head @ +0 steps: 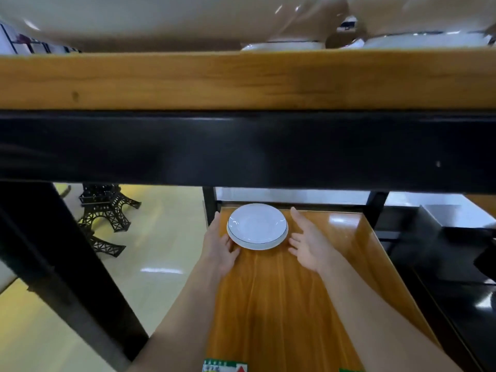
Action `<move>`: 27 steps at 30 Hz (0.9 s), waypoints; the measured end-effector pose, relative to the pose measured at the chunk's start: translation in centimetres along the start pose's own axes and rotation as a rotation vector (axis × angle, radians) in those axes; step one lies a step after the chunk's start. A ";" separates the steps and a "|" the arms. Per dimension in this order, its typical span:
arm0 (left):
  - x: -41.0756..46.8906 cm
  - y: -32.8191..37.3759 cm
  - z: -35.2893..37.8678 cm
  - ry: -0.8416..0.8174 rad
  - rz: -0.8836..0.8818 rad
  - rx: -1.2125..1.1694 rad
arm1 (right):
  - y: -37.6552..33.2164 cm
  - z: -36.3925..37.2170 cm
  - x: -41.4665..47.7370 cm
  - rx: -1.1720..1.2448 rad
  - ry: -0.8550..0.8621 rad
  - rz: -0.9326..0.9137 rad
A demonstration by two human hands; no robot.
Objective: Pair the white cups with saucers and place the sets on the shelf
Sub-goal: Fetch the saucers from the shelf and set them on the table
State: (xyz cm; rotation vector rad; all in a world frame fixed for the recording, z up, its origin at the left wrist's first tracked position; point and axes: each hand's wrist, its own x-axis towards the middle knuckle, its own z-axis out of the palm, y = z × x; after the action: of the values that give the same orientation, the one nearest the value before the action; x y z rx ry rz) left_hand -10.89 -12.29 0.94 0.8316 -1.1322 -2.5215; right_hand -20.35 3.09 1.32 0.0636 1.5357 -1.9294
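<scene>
Head view, looking under the thick wooden edge of an upper shelf (241, 81) with its black metal rail (241, 149).

- White saucers (257, 226), dark-rimmed, sat stacked at the far end of the lower shelf (281, 304), an orange-brown wooden board. There seemed to be two of them, one nested on the other; the exact count could not be confirmed.
- Left hand (218, 244) was at the stack's left side, fingers extended along the rim and thumb curled toward the near edge. Its grip was apart. It looked to touch, or nearly touch, the lower saucer; contact could not be settled.
- Right hand (308, 242) was just beside the stack's right side, palm turned inward, fingers spread, a narrow gap left between it and the rim. Its grip was apart and empty.
- Both bare forearms reached in from the bottom of the view over the lower shelf.
- On the upper shelf, right of centre, more white crockery (284, 45) with dark rims showed, blurred. Whether these were cups on saucers could not be told.
- A black Eiffel Tower model (104, 216) stood on the pale floor (161, 251) to the left, beyond a black shelf post (67, 264).
</scene>
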 end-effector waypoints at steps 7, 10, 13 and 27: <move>1.4 0.0 -0.2 0.144 -0.028 0.124 | 0.3 0.5 1.6 -0.040 0.046 0.001; 1.4 -0.1 -0.2 0.165 -0.046 0.328 | 0.5 0.1 1.9 -0.152 0.108 -0.002; 1.3 -0.6 0.1 0.147 -0.039 0.610 | 0.5 -0.1 1.7 -0.356 0.151 0.033; -4.2 -3.5 0.1 0.182 0.166 0.748 | 2.6 -0.9 -4.0 -0.467 0.104 -0.137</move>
State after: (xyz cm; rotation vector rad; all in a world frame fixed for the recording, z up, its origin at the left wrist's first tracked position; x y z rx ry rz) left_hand -7.53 -8.04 0.02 1.0402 -2.0094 -1.8226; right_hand -16.21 5.50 0.54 -0.1502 2.0697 -1.6390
